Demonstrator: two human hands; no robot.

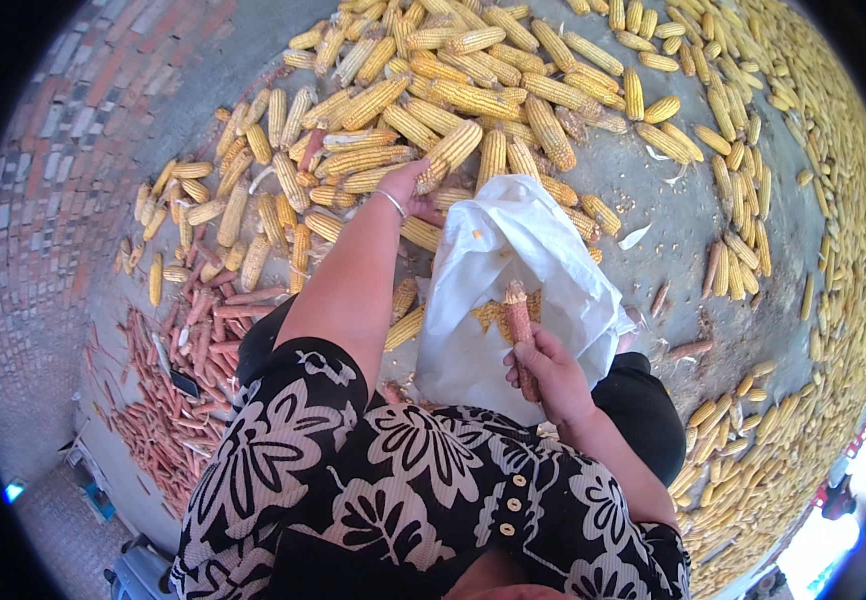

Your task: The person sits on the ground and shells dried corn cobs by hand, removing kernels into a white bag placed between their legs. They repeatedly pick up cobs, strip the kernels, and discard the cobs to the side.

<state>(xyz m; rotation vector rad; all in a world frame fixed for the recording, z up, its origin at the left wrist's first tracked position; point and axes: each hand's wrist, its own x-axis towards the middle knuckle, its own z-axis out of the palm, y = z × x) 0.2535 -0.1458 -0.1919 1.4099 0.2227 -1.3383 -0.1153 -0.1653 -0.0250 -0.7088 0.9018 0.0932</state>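
My left hand (pixel 409 187), with a bracelet at the wrist, reaches into the heap of yellow corn ears and grips one ear of corn (pixel 451 154) near its lower end. In my right hand (pixel 551 369) is a reddish, shelled corn cob (pixel 521 337), held upright over an open white plastic sack (pixel 448 300). Loose corn kernels (pixel 489 313) lie inside the sack, which sits between my legs. Part of the left hand's fingers is hidden by the ear and the sack's edge.
Bare reddish cobs (pixel 178 420) are piled on the left, with a dark phone-like object (pixel 185 384) on them. A large bank of corn ears (pixel 845 300) curves along the right. A brick wall (pixel 43 225) stands at the far left. Husk scraps and kernels dot the concrete floor (pixel 613 169).
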